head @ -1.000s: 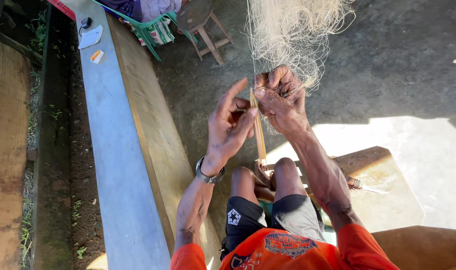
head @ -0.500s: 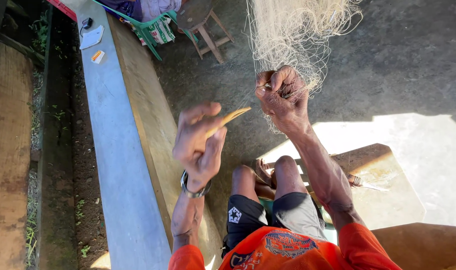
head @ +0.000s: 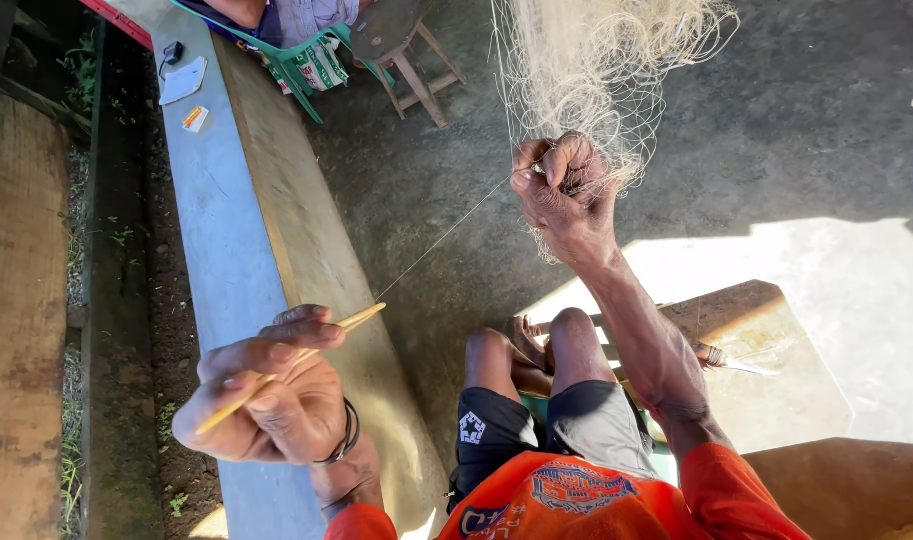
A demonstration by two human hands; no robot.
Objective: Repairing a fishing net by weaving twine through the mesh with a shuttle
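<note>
The right hand (head: pixel 566 195) is closed in a tight grip on a bunch of pale, fine-meshed fishing net (head: pixel 601 70), pinning it steady. Down and left of the net, the left hand (head: pixel 271 395) grips a slim yellow wooden netting needle (head: pixel 291 362), drawing a thin pale twine (head: pixel 441 238) taut from the pinched mesh.

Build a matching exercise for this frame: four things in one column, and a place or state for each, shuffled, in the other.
Things:
1. netting needle
2. fishing net
3. thin line
4. wooden stool

Places or states:
A. stretched taut between needle tip and net
B. standing on the floor beside a green chair
C. held in the left hand
D. bunched in the right hand

Pairs: 1-C, 2-D, 3-A, 4-B
</note>
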